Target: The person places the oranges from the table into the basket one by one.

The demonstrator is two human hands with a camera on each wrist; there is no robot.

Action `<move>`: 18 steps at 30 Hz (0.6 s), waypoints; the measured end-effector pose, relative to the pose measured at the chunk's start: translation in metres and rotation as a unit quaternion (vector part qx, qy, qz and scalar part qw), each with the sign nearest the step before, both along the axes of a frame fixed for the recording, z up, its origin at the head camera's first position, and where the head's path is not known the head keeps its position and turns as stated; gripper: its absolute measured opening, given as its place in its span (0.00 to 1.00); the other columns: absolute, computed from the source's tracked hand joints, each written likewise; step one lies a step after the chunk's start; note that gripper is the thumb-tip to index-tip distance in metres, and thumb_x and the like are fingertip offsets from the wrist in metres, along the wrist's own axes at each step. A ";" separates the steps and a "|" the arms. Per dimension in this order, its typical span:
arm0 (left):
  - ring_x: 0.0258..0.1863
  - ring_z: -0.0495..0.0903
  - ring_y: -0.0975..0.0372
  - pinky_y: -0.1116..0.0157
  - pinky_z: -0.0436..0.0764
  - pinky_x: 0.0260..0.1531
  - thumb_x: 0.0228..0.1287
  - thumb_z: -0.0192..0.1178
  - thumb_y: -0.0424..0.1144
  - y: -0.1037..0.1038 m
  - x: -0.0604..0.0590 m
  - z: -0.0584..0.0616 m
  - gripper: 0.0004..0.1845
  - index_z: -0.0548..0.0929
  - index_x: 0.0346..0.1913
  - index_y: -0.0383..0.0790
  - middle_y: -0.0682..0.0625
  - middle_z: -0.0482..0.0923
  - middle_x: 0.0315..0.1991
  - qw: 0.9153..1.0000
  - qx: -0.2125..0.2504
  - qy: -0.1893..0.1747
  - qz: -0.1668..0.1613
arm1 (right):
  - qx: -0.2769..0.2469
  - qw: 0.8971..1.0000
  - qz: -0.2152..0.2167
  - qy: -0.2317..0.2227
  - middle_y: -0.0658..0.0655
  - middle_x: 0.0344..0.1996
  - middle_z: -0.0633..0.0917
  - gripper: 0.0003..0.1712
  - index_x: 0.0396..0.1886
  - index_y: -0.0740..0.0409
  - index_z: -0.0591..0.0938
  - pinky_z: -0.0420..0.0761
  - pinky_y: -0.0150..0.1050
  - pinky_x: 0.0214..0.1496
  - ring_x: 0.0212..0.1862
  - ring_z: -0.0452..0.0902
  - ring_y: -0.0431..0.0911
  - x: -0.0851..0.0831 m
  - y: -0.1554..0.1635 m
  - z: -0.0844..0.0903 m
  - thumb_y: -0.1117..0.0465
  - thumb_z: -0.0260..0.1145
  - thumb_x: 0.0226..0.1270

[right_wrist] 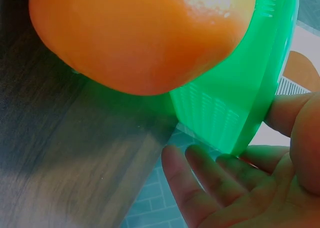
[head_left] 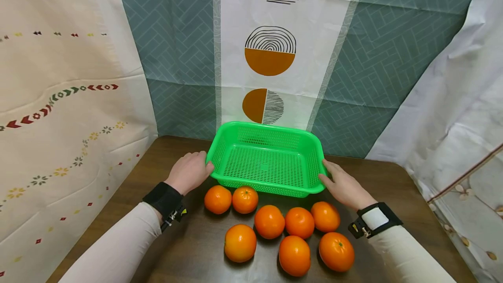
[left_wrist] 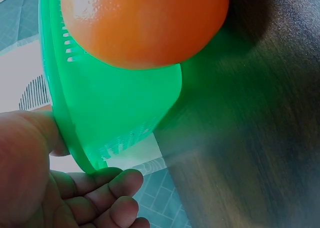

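A green plastic mesh basket (head_left: 271,165) stands at the far side of the table, its perforated bottom showing. My left hand (head_left: 189,172) grips the basket's left rim, thumb on the inner side and fingers curled beneath the lip in the left wrist view. At the opposite end, my right hand (head_left: 346,187) pinches the right rim between thumb and index finger, the other fingers spread below it. Several oranges lie in front of the basket. One orange (left_wrist: 145,23) fills the top of the left wrist view, and another orange (right_wrist: 140,38) looms large in the right wrist view.
The dark wooden table (head_left: 188,248) ends just behind the basket at a patterned curtain (head_left: 180,56). Light cloths hang at the left and right sides. Closest to me are an orange (head_left: 294,256) and, to its right, another orange (head_left: 336,251).
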State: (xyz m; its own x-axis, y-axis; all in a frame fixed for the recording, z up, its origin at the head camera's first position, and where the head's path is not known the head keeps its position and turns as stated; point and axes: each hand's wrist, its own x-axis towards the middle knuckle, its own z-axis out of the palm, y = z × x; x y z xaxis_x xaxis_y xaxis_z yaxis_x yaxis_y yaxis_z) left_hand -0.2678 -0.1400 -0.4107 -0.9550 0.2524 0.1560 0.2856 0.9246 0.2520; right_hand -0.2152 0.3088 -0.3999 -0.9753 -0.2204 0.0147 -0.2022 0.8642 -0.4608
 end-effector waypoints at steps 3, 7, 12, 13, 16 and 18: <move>0.23 0.69 0.53 0.60 0.65 0.25 0.71 0.49 0.44 0.000 0.000 0.000 0.13 0.74 0.35 0.37 0.47 0.67 0.22 1.000 0.000 -0.003 0.002 | 0.001 1.000 -0.003 -0.002 0.73 0.74 0.58 0.38 0.79 0.67 0.53 0.61 0.65 0.69 0.73 0.57 0.67 0.000 0.000 -0.001 0.52 0.53 0.82; 0.23 0.69 0.53 0.60 0.65 0.25 0.71 0.49 0.45 -0.001 0.001 -0.001 0.14 0.74 0.35 0.37 0.47 0.67 0.22 1.000 0.003 -0.007 0.006 | 0.005 1.000 -0.006 -0.001 0.72 0.74 0.58 0.40 0.80 0.66 0.53 0.62 0.66 0.68 0.72 0.58 0.67 0.000 0.001 -0.002 0.46 0.51 0.81; 0.23 0.69 0.53 0.60 0.65 0.25 0.72 0.49 0.45 -0.001 0.002 -0.001 0.14 0.74 0.35 0.37 0.47 0.67 0.23 1.000 0.005 -0.003 0.007 | 0.006 1.000 -0.009 -0.004 0.72 0.75 0.58 0.41 0.80 0.65 0.52 0.62 0.66 0.68 0.72 0.58 0.67 -0.002 0.001 -0.003 0.45 0.50 0.81; 0.23 0.69 0.53 0.60 0.65 0.25 0.72 0.49 0.45 -0.001 0.002 -0.001 0.14 0.74 0.34 0.37 0.47 0.67 0.23 1.000 0.005 -0.003 0.007 | 0.006 1.000 -0.009 -0.004 0.72 0.75 0.58 0.40 0.80 0.65 0.52 0.62 0.66 0.68 0.73 0.58 0.67 -0.003 0.002 -0.004 0.46 0.51 0.82; 0.23 0.69 0.53 0.60 0.66 0.25 0.73 0.49 0.45 -0.001 0.003 -0.002 0.14 0.74 0.34 0.37 0.47 0.67 0.23 1.000 0.004 0.000 0.008 | 0.006 1.000 -0.008 -0.002 0.72 0.75 0.58 0.38 0.80 0.65 0.52 0.62 0.66 0.68 0.73 0.58 0.67 -0.004 0.001 -0.004 0.51 0.52 0.82; 0.24 0.69 0.52 0.60 0.66 0.25 0.73 0.49 0.46 -0.002 0.003 -0.002 0.14 0.73 0.34 0.37 0.47 0.67 0.23 1.000 0.002 0.002 0.007 | 0.008 1.000 -0.008 -0.001 0.72 0.75 0.58 0.38 0.80 0.65 0.53 0.62 0.66 0.68 0.73 0.58 0.67 -0.004 0.001 -0.004 0.51 0.52 0.82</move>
